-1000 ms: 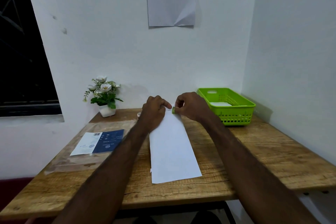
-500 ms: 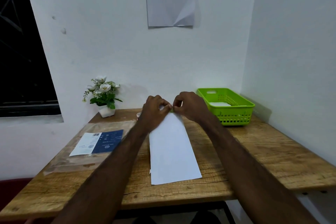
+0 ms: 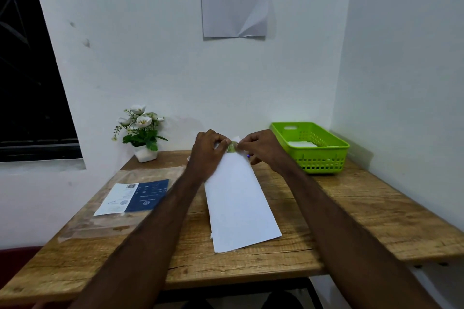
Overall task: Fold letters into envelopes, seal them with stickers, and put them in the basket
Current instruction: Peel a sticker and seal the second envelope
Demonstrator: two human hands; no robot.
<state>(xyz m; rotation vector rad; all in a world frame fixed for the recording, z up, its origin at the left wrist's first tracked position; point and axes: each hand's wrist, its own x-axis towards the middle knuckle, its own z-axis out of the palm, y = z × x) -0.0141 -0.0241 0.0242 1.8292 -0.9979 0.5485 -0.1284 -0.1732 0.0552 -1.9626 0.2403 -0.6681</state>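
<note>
Left hand (image 3: 209, 149) and right hand (image 3: 261, 148) both pinching a small green sticker (image 3: 232, 146), partly hidden, over the far end of the white envelope (image 3: 238, 198) on the desk (image 3: 364, 208), green basket (image 3: 311, 148) nearby.

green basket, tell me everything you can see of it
The green basket is a shallow rectangular tray of bright lime plastic, as it looks, with rows of small square holes through its walls and a handle slot in its far end wall. It stands upright and level at the table's far right corner, close to both walls. Something flat and white lies inside on its floor, probably envelopes, though that cannot be confirmed. Neither hand touches it; the right hand works just to its left.
</note>
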